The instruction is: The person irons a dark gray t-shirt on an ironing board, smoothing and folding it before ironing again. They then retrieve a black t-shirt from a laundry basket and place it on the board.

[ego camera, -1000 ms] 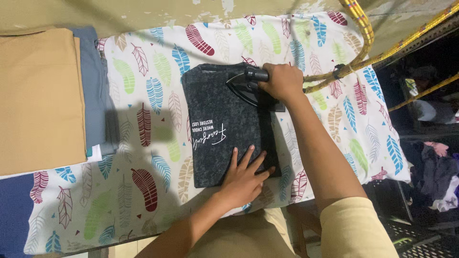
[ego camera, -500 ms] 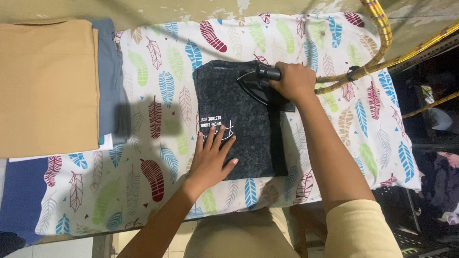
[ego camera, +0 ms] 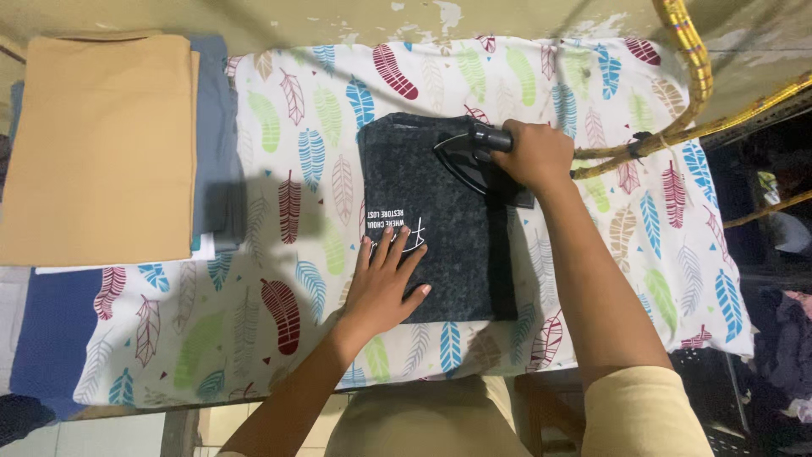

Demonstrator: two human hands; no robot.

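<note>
Squarely between both hands, folded dark garment [ego camera: 440, 220] under black iron [ego camera: 470, 156].

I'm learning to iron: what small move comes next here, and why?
Probably slide the iron down the dark garment: the right hand has it at the top edge, while the left hand pins the lower left part flat.

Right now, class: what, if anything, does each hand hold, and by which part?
The right hand grips the black iron by its handle. The left hand holds nothing; it lies flat on the dark folded garment.
</note>
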